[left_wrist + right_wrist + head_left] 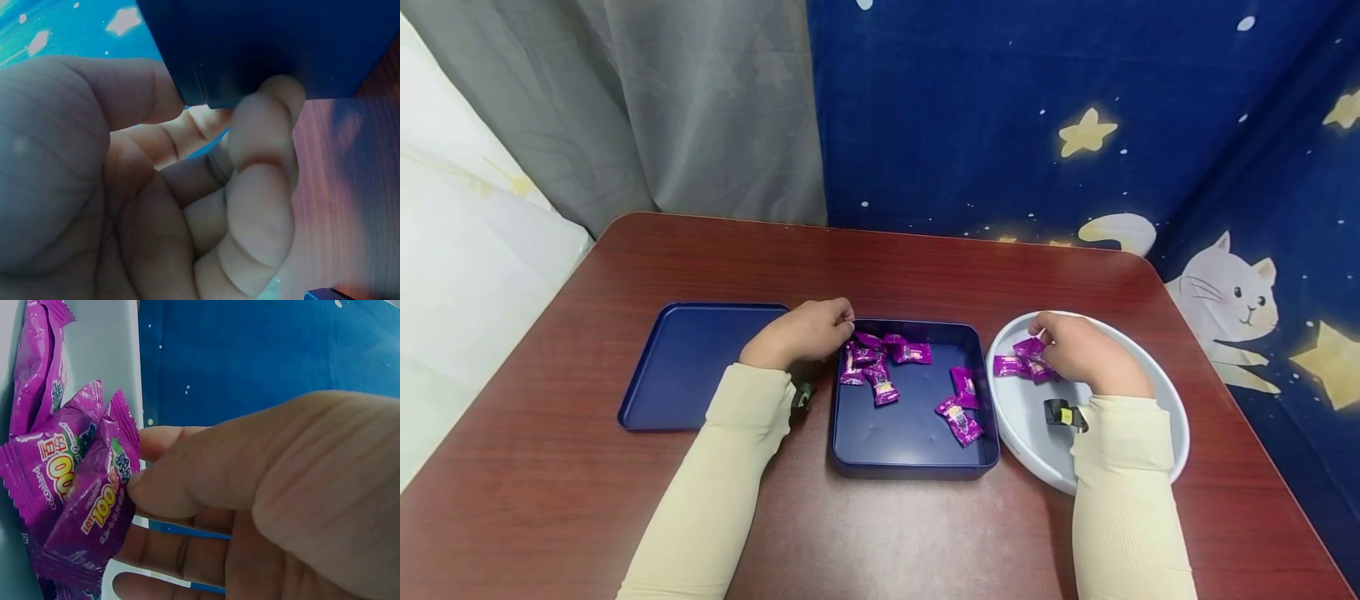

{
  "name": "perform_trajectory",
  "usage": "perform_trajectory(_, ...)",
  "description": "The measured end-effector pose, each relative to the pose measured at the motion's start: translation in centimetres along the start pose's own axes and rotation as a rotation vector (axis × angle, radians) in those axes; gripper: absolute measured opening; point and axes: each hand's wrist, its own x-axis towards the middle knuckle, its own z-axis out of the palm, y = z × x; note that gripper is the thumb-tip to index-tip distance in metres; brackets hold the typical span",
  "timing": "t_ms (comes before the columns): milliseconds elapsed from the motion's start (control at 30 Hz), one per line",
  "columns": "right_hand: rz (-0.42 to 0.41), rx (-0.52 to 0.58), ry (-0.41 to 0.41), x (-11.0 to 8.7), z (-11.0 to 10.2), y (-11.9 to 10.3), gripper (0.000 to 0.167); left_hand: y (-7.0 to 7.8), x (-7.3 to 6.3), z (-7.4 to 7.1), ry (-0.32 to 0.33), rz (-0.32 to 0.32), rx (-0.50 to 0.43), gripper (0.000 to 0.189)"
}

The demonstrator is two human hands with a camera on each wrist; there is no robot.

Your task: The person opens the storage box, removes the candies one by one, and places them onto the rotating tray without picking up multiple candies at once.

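My left hand (808,332) grips the back left corner of a square navy-blue tin box (895,468), thumb and curled fingers against its outer wall (275,44). Several purple-wrapped candies (880,383) lie in the box, most near its back left, with two on the right. Over a round white tray (1176,417), my right hand (1086,354) pinches a purple candy (100,503) by its edge between thumb and forefinger. More of these candies (39,369) lie right beside and behind it on the tray; their lettering and grape picture show in the right wrist view.
A flat navy lid (688,367) lies on the brown wooden table (880,542), left of the box and partly behind the left forearm. The tray stands right up against the box's right side. Grey and blue curtains (962,117) hang behind the table's far edge.
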Motion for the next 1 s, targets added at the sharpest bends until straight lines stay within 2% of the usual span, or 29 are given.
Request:
perform_trajectory(200, -0.021, 0.000, 0.014, -0.04, 0.07, 0.16, 0.041, 0.00, 0.01, 0.05, 0.000, -0.003, -0.006, 0.013)
perform_trajectory(700, -0.004, 0.048, 0.002, -0.23, -0.28, 0.25, 0.039, -0.06, 0.09, 0.14, -0.001, -0.001, -0.010, 0.013)
perform_trajectory(1000, 0.007, 0.029, -0.009, -0.27, -0.42, -0.07, 0.061, -0.23, 0.24, 0.30, 0.010, 0.003, 0.000, 0.014)
